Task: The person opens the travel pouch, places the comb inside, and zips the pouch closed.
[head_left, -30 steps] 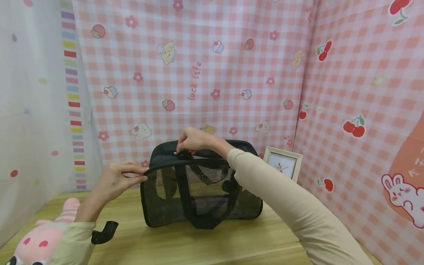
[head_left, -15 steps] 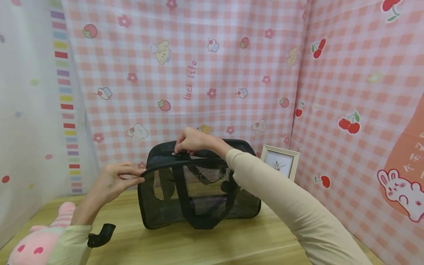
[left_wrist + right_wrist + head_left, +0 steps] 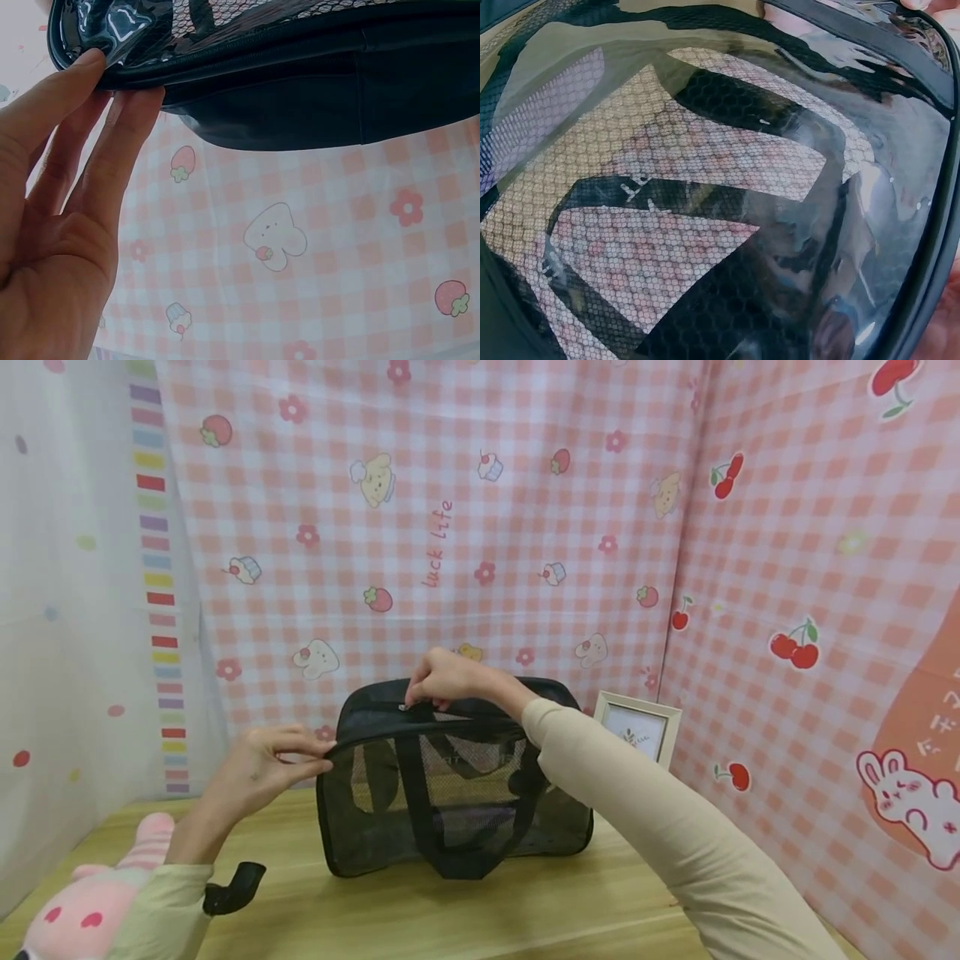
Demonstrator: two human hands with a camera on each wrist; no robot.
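A black mesh bag (image 3: 480, 793) with clear panels stands upright on the wooden table, its strap handle hanging down the front. My left hand (image 3: 262, 768) pinches the top left corner edge of the bag. In the left wrist view, the thumb and fingers of the left hand (image 3: 67, 225) lie on either side of the dark piping. Over the bag's top, my right hand (image 3: 446, 678) pinches the small metal zipper pull (image 3: 403, 707). The zipper is partly parted to the right of the pull. In the right wrist view, the bag's mesh (image 3: 682, 165) fills most of the picture.
A curved black tube-like piece (image 3: 235, 888) lies left of the bag. The pink plush toy (image 3: 90, 902) sits at the lower left, partly behind my sleeve. Behind the bag's right end stands a framed picture (image 3: 637, 727). Patterned cloth (image 3: 480, 527) hangs behind.
The right hand and zipper pull have shifted slightly right along the bag's top. My left hand keeps its place on the corner. The head view sways a little.
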